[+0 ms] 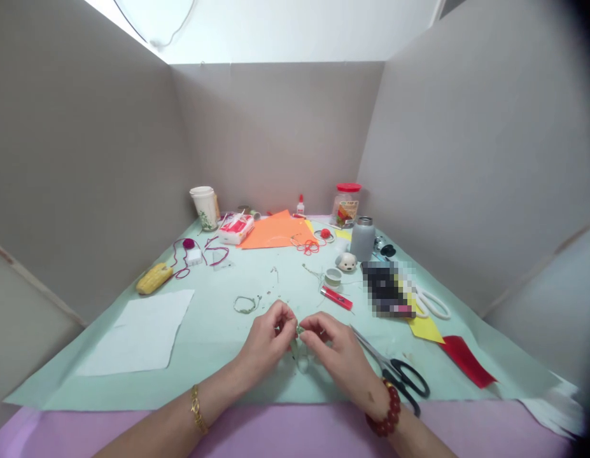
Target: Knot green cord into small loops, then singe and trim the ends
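Observation:
My left hand (pixel 268 340) and my right hand (pixel 337 353) meet over the pale green paper (pixel 218 331) near the front of the table. Both pinch a small green piece with pale cord (pixel 299 332) between the fingertips. The fingers of each hand are curled and pressed together. What exactly the piece is stays too small to tell. A gold bracelet sits on my left wrist, a dark red bead bracelet on my right. A small loop of green cord (pixel 245 305) lies just beyond my left hand.
Black-handled scissors (pixel 394 372) lie right of my right hand, white-handled scissors (pixel 431 302) farther back. A red lighter (pixel 337 298), tape roll (pixel 333 277), grey bottle (pixel 362 238), red-lidded jar (pixel 346 205), orange paper (pixel 275 232), cup (pixel 205 207) and white sheet (pixel 142 331) surround. Cardboard walls enclose the table.

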### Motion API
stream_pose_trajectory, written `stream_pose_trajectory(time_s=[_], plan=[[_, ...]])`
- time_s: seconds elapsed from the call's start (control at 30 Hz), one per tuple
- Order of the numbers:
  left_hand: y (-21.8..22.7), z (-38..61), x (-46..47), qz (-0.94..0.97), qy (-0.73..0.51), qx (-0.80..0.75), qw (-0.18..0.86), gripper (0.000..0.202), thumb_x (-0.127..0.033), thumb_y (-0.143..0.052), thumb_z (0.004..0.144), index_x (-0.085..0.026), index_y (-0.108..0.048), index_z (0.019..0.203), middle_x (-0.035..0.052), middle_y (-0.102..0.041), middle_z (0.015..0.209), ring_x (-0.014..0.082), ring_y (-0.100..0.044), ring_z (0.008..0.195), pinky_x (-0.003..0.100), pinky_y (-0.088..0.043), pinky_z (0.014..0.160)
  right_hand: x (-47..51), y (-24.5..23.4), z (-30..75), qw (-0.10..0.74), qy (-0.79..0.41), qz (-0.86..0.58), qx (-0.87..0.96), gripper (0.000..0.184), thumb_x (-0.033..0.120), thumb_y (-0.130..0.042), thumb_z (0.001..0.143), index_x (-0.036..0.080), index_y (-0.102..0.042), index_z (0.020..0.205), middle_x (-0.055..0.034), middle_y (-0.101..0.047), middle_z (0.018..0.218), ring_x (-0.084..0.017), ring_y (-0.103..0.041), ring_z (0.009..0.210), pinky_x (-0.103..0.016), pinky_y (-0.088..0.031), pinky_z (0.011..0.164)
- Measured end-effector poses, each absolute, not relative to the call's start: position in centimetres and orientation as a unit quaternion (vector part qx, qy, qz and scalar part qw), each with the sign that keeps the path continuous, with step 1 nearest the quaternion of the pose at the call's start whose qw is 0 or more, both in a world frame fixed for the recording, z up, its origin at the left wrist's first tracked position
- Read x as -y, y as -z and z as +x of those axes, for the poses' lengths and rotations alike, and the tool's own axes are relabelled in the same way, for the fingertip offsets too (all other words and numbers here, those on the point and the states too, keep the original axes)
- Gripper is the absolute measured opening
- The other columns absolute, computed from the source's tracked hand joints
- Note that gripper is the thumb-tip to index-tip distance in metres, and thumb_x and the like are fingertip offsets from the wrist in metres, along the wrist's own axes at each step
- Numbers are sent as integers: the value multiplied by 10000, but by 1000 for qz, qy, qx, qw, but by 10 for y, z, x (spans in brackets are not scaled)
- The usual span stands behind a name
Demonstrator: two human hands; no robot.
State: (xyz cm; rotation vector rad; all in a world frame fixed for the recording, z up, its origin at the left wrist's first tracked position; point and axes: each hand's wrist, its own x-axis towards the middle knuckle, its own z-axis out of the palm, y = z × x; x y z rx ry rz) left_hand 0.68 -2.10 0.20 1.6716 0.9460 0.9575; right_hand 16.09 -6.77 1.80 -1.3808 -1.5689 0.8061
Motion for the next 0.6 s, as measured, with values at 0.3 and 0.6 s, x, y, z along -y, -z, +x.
stream_pose_trajectory(time_s=[0.3, 0.6], plan=[[-3, 7, 18, 583, -363, -321, 652, 240, -436, -491, 876, -201, -459, 913, -59, -523, 613, 74, -496, 451, 202, -428, 490, 63, -20, 162, 479, -503, -521, 496, 226, 347, -570, 788, 167, -520, 662, 42, -483, 588, -101, -428, 554, -229, -378, 547], [-3, 8, 19, 605, -341, -343, 632, 208, -344, -589, 804, -175, -475, 764, -50, -453, 603, 85, -452, 523, 219, -479, 501, 65, -20, 160, 493, -539, -508, 457, 267, 335, -557, 808, 178, -457, 616, 54, -446, 549, -91, -400, 528, -217, -374, 526]])
